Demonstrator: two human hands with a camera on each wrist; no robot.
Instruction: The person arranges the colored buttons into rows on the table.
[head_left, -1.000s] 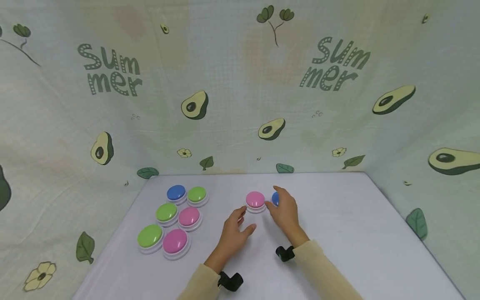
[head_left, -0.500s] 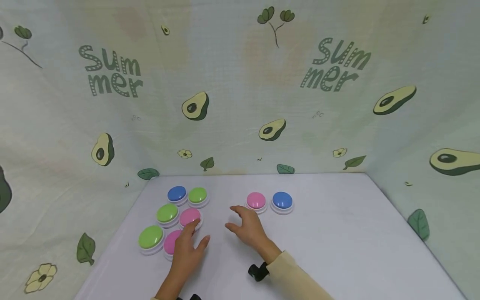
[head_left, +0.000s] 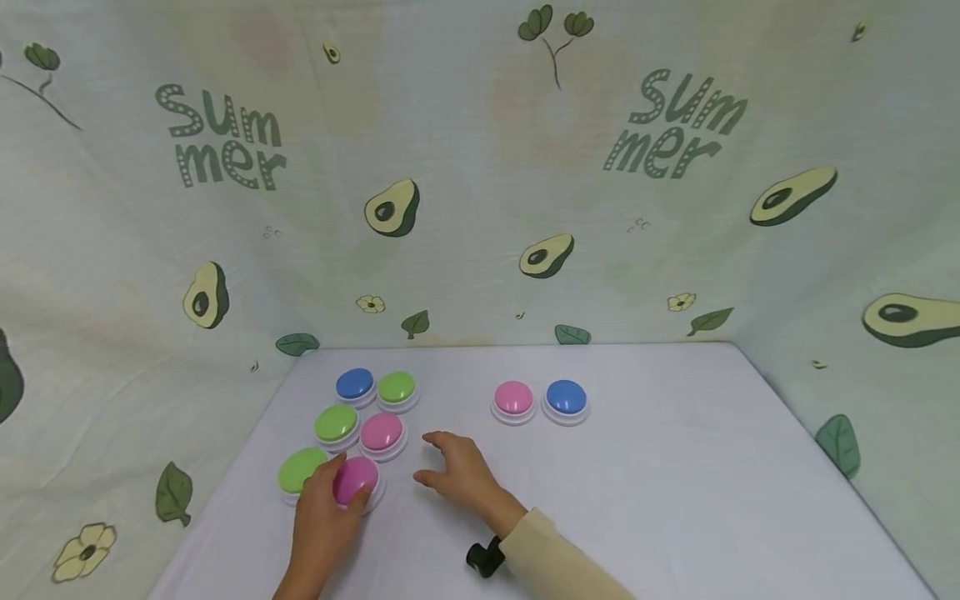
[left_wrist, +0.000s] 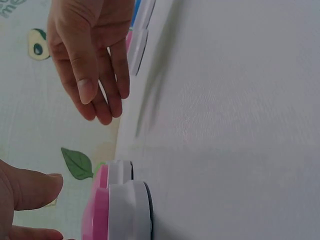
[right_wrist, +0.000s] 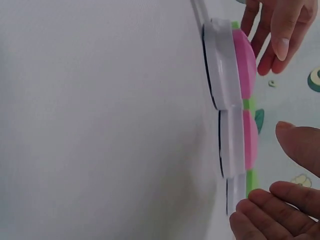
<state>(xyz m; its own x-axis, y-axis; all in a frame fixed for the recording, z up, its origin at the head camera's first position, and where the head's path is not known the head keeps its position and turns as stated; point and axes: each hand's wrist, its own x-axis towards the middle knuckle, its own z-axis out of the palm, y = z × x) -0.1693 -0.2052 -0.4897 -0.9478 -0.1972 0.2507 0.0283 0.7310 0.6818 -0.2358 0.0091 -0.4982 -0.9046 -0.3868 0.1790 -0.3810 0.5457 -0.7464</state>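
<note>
My left hand [head_left: 326, 521] hovers over the nearest pink push button [head_left: 356, 481], its thumb and fingers spread to either side. In the left wrist view a gap shows between the left thumb [left_wrist: 37, 190] and that button's pink dome [left_wrist: 95, 220]. To the right, my right hand [head_left: 467, 479] is held above the table with fingers loosely extended and nothing in it. A second pink button [head_left: 382, 432] sits just behind the first. Beside them stand a near green button [head_left: 302, 468], partly covered by the left hand, and another green button [head_left: 336, 423].
At the back of the left group are a blue button [head_left: 355, 383] and a green button [head_left: 397, 387]. Apart from these, a pink button [head_left: 513, 398] and a blue button [head_left: 566, 397] stand side by side on the white table [head_left: 712, 500]. Printed cloth [head_left: 465, 167] hangs behind.
Both hands have left the pink and blue pair and moved left and nearer. The left hand is now over the nearest pink button; the blue button of the pair is uncovered.
</note>
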